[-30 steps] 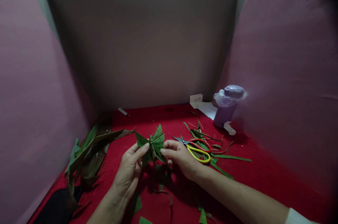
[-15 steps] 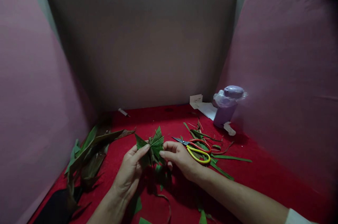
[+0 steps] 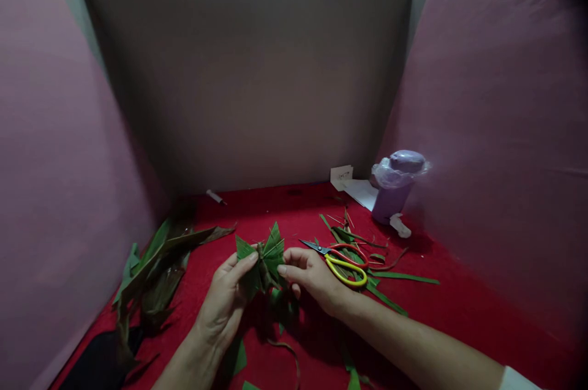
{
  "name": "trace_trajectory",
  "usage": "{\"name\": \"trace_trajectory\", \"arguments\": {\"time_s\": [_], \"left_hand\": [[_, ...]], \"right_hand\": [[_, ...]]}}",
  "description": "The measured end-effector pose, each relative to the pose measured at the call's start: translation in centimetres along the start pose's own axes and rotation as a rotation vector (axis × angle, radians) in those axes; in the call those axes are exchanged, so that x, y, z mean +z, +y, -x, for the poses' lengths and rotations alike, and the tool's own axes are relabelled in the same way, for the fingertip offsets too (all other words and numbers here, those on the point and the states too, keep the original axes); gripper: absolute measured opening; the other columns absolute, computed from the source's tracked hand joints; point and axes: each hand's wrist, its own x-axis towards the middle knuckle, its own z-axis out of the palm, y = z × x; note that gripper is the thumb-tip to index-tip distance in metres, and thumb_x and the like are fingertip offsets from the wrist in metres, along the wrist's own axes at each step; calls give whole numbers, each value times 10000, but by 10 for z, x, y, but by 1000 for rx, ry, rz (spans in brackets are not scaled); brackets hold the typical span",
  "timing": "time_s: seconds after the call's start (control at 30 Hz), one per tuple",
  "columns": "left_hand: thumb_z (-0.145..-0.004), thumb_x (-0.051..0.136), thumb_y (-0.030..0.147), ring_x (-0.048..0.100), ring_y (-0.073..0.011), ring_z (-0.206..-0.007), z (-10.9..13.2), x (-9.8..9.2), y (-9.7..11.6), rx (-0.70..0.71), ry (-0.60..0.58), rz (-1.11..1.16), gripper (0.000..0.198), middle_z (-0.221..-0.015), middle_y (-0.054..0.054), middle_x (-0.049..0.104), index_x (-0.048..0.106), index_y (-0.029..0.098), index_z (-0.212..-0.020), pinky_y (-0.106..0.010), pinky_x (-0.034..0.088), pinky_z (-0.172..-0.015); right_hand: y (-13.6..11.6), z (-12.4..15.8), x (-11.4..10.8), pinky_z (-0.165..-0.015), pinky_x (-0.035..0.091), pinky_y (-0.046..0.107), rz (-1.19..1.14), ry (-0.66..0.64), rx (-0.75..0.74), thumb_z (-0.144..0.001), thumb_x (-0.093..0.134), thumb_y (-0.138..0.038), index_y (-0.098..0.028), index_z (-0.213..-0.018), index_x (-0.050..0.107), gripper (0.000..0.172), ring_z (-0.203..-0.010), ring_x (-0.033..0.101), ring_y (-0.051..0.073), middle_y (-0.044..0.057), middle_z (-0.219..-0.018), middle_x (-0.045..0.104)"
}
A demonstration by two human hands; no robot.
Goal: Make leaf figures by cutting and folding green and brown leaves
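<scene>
A small green folded leaf figure (image 3: 265, 255) with pointed wings is held up over the red cloth (image 3: 459, 310). My left hand (image 3: 226, 304) pinches its left side with thumb and fingers. My right hand (image 3: 313, 277) grips its right side with curled fingers. Both hands are closed on the figure. A thin leaf strip trails down below it toward me.
Scissors (image 3: 342, 258) with red and yellow handles lie just right of my right hand among cut green leaf strips (image 3: 395, 277). A pile of long leaves (image 3: 156, 273) lies at the left. A purple jar (image 3: 395, 185) wrapped in plastic and white paper (image 3: 356, 185) stand at the back right. Pink panels wall both sides.
The leaf figure and both hands have shifted very slightly lower and nearer together; the grip is the same.
</scene>
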Motion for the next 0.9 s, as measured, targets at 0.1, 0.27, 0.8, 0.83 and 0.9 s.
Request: {"name": "trace_trajectory", "arguments": {"time_s": [0.1,0.27,0.8,0.83,0.9], "left_hand": [[-704,663,156,676,-209,-676,1,1,1,-19,-16,-6,227,-793,-114,726,656,85,-920,-323,547,-648],[-679,681,132,675,-204,-671,3,3,1,-34,10,-6,234,-778,-100,725,656,95,-908,-318,545,-655],[-668,709,178,674,-214,-684,2,4,-6,-68,-10,-10,274,-782,-102,716,635,100,-919,-322,542,-646],[-668,709,183,675,-222,-688,1,3,-7,-73,-17,-9,274,-779,-102,715,635,99,-918,-337,542,-653],[-675,702,182,673,-223,-687,1,2,-7,-76,-20,-6,267,-778,-101,712,635,103,-920,-346,540,-660]], "right_hand": [[-2,0,-1,-385,328,166,18,2,-25,-682,672,-407,-154,-698,540,285,-451,421,67,-52,-556,487],[-5,0,0,-383,326,164,32,68,-73,-701,656,-433,-163,-744,545,295,-498,448,77,-40,-639,494],[-1,2,3,-420,355,173,78,109,-83,-730,616,-363,-164,-713,525,219,-524,430,88,-35,-621,483],[-1,2,3,-410,353,177,94,108,-81,-740,604,-361,-163,-714,523,216,-508,425,88,-36,-613,477],[1,1,2,-402,355,190,136,123,-95,-759,585,-361,-162,-724,523,211,-501,428,96,-31,-614,477]]}}
